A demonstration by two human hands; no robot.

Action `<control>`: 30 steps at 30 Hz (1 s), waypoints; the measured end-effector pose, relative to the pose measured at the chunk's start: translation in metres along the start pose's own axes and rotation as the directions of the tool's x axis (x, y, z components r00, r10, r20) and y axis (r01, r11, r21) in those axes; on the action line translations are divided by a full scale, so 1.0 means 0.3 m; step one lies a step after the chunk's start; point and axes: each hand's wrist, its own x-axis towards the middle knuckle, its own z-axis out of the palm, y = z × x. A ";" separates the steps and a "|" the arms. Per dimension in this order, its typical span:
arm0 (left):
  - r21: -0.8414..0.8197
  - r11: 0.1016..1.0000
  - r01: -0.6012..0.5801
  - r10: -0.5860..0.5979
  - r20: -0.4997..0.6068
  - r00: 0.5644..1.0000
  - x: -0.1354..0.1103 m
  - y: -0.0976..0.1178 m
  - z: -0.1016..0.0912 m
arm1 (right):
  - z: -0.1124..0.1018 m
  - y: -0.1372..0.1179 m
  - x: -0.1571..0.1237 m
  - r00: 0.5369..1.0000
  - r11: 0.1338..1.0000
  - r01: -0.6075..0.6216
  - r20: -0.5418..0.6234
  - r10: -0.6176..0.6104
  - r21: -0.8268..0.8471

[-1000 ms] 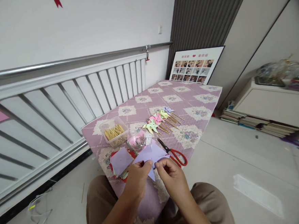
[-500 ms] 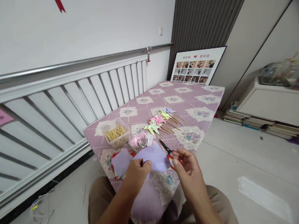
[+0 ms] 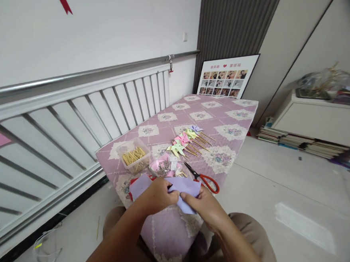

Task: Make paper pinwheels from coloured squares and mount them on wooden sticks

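Note:
Between my two hands, over the near end of the table, is a purple sheet of paper (image 3: pixel 183 185). My left hand (image 3: pixel 161 195) pinches its left side, and my right hand (image 3: pixel 202 203) grips its right lower part, the thumbs close together. Just beyond my right hand lie scissors (image 3: pixel 207 180) with red handles and dark blades, resting on the cloth. A stack of coloured paper squares (image 3: pixel 139 185), purple on top, is partly hidden behind my left hand. Farther off lie several finished paper pinwheels (image 3: pixel 182 139) on wooden sticks in a row.
A clear plastic box (image 3: pixel 134 155) of short wooden sticks stands at the table's left. Beside it is a pink container (image 3: pixel 163 166) of small metal pins. A floral tablecloth (image 3: pixel 221 156) covers the table, and a white radiator (image 3: pixel 81 125) runs along its left side.
My right hand has moved left from beside the scissors and taken hold of the purple paper. The paper has come lower and changed its angle; the scissors' handles now show fully.

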 end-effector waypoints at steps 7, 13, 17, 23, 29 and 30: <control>-0.114 0.992 -0.048 0.043 -0.048 0.998 0.024 0.009 0.001 | -0.015 0.066 0.037 0.988 0.995 0.057 -0.139 -0.069 -0.086; -0.495 0.862 -0.112 -0.197 -0.529 0.826 -0.032 -0.047 0.069 | -0.006 0.099 0.048 0.955 0.990 0.102 -0.287 -0.071 0.093; -0.504 0.864 0.012 -0.221 -0.357 0.907 -0.087 -0.091 0.174 | 0.016 0.103 0.051 0.953 0.970 0.145 -0.293 -0.083 0.195; -0.807 0.590 -0.022 -0.235 -0.198 0.952 -0.044 -0.101 0.245 | 0.060 0.106 0.038 0.957 0.930 0.176 -0.276 -0.085 0.322; -0.863 0.504 -0.005 -0.356 -0.213 0.910 -0.004 -0.098 0.247 | 0.076 0.113 0.025 0.952 0.939 0.165 -0.299 -0.071 0.303; -0.857 0.515 -0.008 -0.353 -0.221 0.909 -0.003 -0.095 0.248 | 0.076 0.114 0.025 0.952 0.939 0.168 -0.297 -0.075 0.301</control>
